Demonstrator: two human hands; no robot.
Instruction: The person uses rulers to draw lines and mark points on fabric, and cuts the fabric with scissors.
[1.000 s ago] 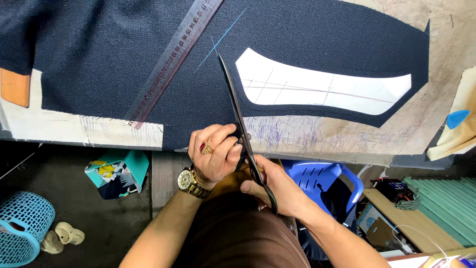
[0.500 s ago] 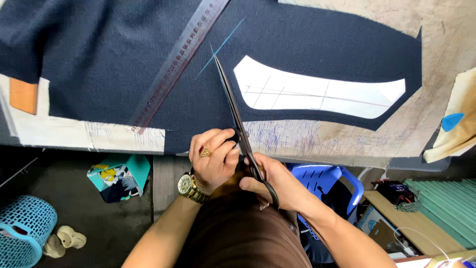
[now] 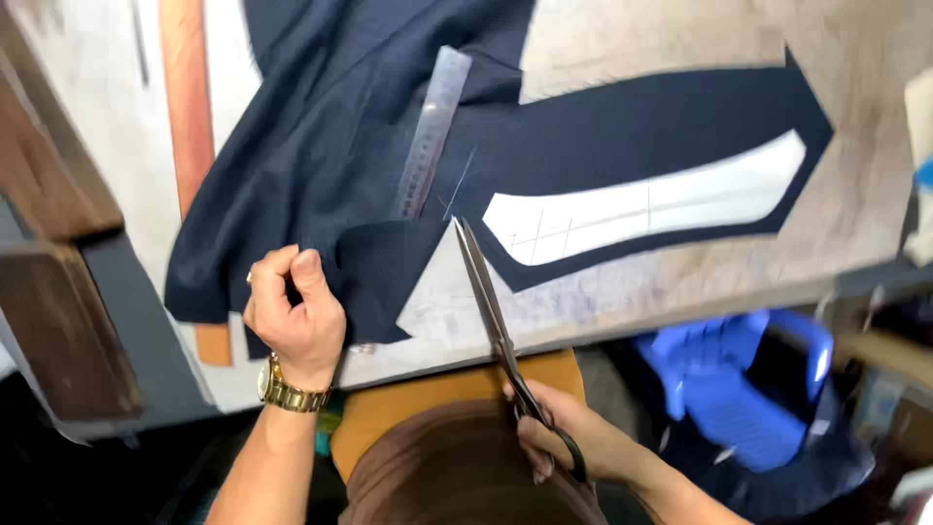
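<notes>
Two hands worked at the near edge of the bench point(image 3: 875, 194); the left hand point(image 3: 293, 316), a gold watch point(image 3: 282, 391) on its wrist, was curled into a fist that pinched a fold of the dark navy cloth point(image 3: 321, 175) and held it up off the surface; the right hand point(image 3: 564, 442), fingers closed through the handles, gripped the long scissors point(image 3: 491, 321), whose blades stood slightly apart with the tips at the cut edge of the cloth; just beyond the tips lay a white pattern piece point(image 3: 651, 209) on the cloth's right-hand strip; a steel ruler point(image 3: 431, 131) rested on the cloth, slanting away from the blades; a blue plastic stool point(image 3: 719, 379) stood below the bench at the right, blurred.
</notes>
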